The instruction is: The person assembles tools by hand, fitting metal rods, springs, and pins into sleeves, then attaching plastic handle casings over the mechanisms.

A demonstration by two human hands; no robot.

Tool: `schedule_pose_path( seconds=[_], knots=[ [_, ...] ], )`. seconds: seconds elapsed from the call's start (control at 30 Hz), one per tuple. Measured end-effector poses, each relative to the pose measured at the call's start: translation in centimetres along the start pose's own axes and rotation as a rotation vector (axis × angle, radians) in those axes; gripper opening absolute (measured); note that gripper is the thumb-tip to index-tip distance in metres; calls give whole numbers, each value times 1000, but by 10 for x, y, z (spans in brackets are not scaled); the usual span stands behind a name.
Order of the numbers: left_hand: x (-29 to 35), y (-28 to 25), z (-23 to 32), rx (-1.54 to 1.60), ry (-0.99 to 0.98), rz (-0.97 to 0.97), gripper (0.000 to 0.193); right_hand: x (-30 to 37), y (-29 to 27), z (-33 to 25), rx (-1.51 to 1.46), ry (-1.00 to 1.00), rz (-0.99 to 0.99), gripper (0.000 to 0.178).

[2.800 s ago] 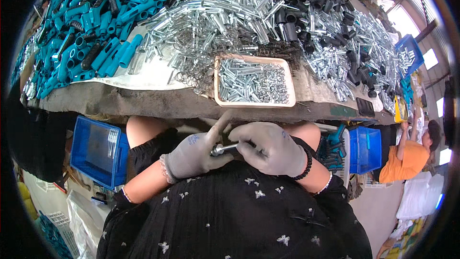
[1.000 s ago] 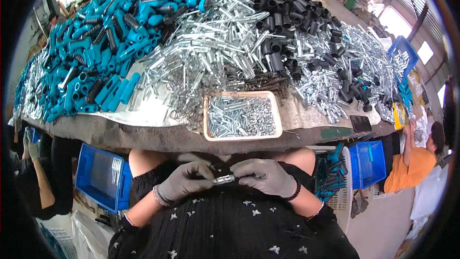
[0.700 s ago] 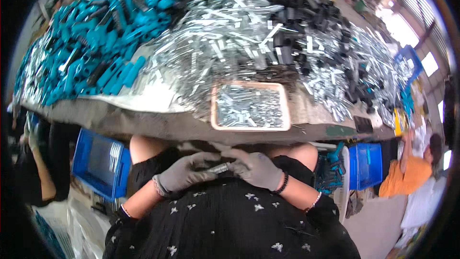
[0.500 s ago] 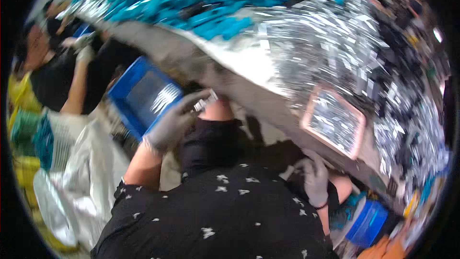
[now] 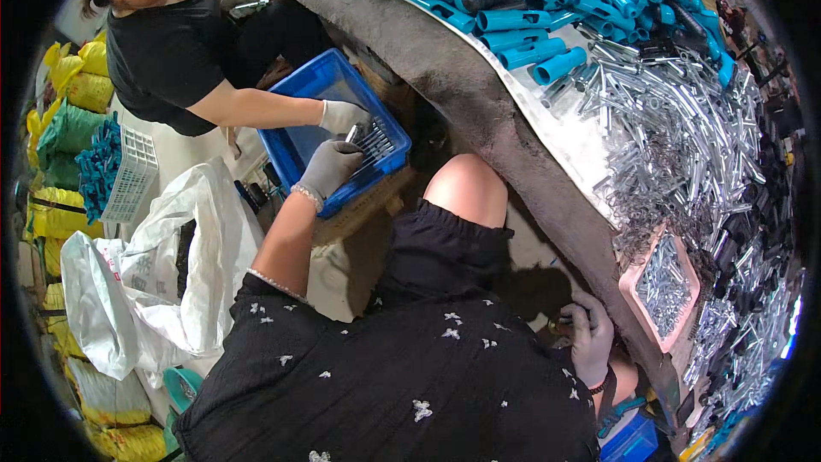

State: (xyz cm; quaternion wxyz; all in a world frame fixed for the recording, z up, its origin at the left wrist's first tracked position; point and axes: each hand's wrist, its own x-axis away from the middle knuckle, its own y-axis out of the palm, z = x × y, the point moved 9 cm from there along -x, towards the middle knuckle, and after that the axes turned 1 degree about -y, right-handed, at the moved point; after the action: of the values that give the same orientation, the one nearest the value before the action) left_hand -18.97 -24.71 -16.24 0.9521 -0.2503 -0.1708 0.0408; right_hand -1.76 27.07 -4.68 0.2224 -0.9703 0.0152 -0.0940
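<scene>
My left hand (image 5: 332, 169), in a pale grey glove, reaches over the near rim of a blue plastic tray (image 5: 301, 85). Its closed fingers hold a short metal tube (image 5: 352, 133). Beside it, a co-worker's gloved hand (image 5: 345, 116) also reaches into the tray. Rows of slim metal parts (image 5: 376, 142) lie in that end of the tray, next to both hands. My right hand (image 5: 592, 344), gloved too, is low beside my leg, its fingers curled. Whatever lies within those fingers is too small and dark to make out.
A bench edge (image 5: 505, 107) runs diagonally from upper left to lower right. Teal handles (image 5: 534, 51) and loose silver tubes (image 5: 667, 120) are heaped on it, with a pink basket (image 5: 629, 282) of small metal parts. White sacks (image 5: 188, 291) stand at left; a co-worker (image 5: 162, 47) sits beyond.
The view has swung left and steadied. My left hand has moved from above my knee to the blue tray, and the co-worker's hand now reaches into it. My right hand stays by my leg.
</scene>
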Motion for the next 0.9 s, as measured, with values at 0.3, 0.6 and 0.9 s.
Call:
schedule_pose_path(
  seconds=[0.3, 0.6, 0.9],
  knots=[
    [-8, -14, -34, -79, 9, 3, 27, -10, 16, -8, 88, 59, -64, 23],
    [-4, -7, -23, -193, 54, -42, 17, -13, 22, -15, 220, -64, -123, 25],
    [-75, -10, -40, -736, -101, 117, 25, -13, 21, 3, 102, 19, -72, 22]
  ],
)
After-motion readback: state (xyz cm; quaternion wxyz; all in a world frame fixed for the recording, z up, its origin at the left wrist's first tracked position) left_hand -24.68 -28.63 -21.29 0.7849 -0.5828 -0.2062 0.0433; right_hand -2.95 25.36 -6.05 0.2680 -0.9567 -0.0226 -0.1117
